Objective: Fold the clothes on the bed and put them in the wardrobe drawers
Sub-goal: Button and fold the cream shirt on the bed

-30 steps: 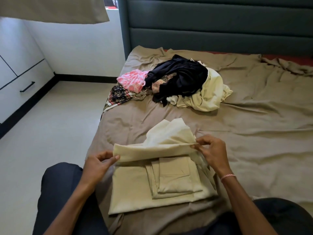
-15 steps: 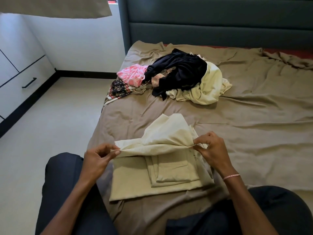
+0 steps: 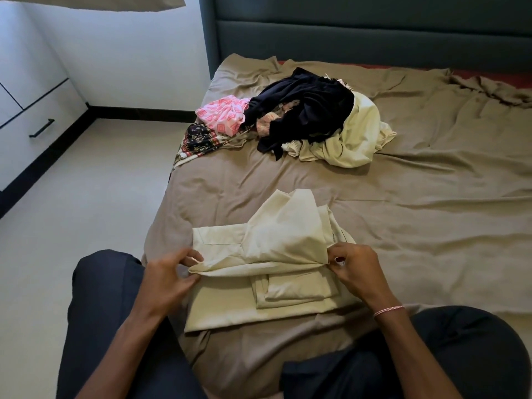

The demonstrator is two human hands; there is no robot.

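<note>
A cream garment (image 3: 276, 243) lies partly folded on the near part of the bed (image 3: 417, 220), its lower half flat and its upper half lifted. My left hand (image 3: 169, 279) pinches the left end of the raised fold, and my right hand (image 3: 355, 269) pinches the right end. Farther up the bed sits a heap of unfolded clothes: a black garment (image 3: 305, 106) on top, a pink patterned piece (image 3: 223, 115), a dark floral piece (image 3: 201, 141) and another cream garment (image 3: 357, 136).
White wardrobe drawers (image 3: 43, 128) with a black handle stand at the left across pale bare floor. A dark padded headboard (image 3: 374, 33) backs the bed. My dark-trousered knees frame the bed's near edge. The tan sheet is wrinkled at the right.
Both hands have drawn the raised fold of the cream garment toward me over the flat lower half, and a wider strip of the garment's far part now lies on the sheet behind it.
</note>
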